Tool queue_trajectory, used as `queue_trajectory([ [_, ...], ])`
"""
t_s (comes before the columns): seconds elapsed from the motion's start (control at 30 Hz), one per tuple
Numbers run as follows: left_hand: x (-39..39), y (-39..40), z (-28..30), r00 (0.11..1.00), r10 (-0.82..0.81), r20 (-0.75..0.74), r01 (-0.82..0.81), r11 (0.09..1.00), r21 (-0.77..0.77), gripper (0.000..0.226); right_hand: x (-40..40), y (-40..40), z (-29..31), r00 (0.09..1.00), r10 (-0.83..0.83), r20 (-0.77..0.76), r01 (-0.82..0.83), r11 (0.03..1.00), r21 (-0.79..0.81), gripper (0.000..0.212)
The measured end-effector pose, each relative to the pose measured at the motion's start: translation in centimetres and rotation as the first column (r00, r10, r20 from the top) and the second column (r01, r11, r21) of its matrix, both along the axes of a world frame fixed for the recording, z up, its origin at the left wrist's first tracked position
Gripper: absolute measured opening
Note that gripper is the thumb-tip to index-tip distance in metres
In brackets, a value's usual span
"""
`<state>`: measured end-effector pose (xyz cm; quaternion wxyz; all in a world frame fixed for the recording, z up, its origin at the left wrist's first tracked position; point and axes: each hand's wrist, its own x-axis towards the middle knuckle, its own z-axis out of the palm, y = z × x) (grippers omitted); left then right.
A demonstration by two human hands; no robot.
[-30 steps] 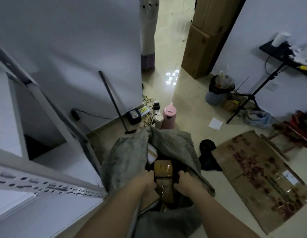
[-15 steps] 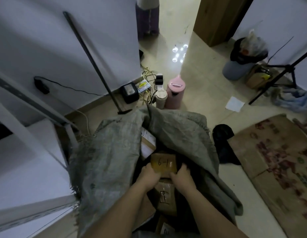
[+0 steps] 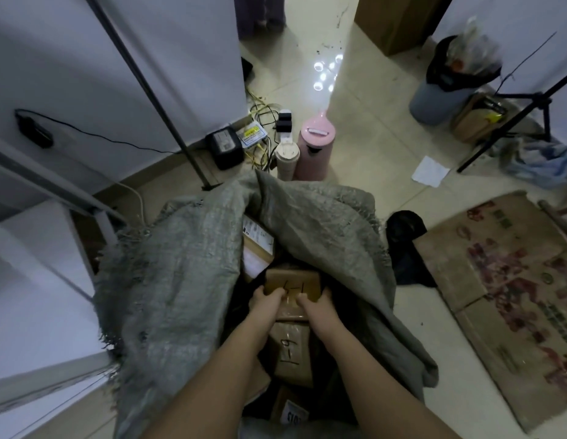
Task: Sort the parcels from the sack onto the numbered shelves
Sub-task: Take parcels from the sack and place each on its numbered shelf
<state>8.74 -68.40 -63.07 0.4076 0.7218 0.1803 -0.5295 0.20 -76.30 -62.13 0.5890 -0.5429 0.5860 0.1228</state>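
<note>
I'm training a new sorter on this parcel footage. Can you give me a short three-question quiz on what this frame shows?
1. True or false: both hands hold the small brown taped cardboard parcel inside the open grey woven sack.
2. Which hand has its grip on the parcel's left edge? A. left hand B. right hand C. neither
3. Fill in: just beyond the sack's far edge, beside the beige lidded tumbler, stands a ____ plastic kettle.

Key: 1 true. 2 A. 3 pink.
</note>
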Motion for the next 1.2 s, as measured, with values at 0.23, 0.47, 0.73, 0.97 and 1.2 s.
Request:
queue_trajectory([
  [0.23,-2.0,2.4,9.4,0.992,-0.077,0.097,0.066,0.992,0.111,0.047,-2.2,2.7,6.5,0.996,-0.079,0.034,0.081,0.996,-0.049,0.08],
  [0.47,-3.0,5.6,12.7,0.985,0.129,-0.113,-0.137,0.988,-0.066,0.103,-3.4,5.8,19.0,0.94,-0.34,0.005,0.34,0.94,-0.044,0.064],
  [0.73,-1.9,7.0,27.0,0.996,0.09,0.01,-0.088,0.989,-0.123,0.108,-4.4,6.9,30.0,0.844,-0.521,0.126,0.529,0.848,-0.038,0.061],
  [0.97,-2.3,7.5,39.7,0.989,0.107,0.099,-0.08,0.966,-0.247,0.048,-3.8,6.5,38.7,0.861,-0.442,0.253,0.477,0.873,-0.098,0.065],
  [1.2,-4.3,8.3,45.9,0.925,0.293,0.242,-0.176,0.894,-0.412,0.08,-5.3,6.8,45.4,0.853,-0.293,0.433,0.374,0.92,-0.115,0.073],
])
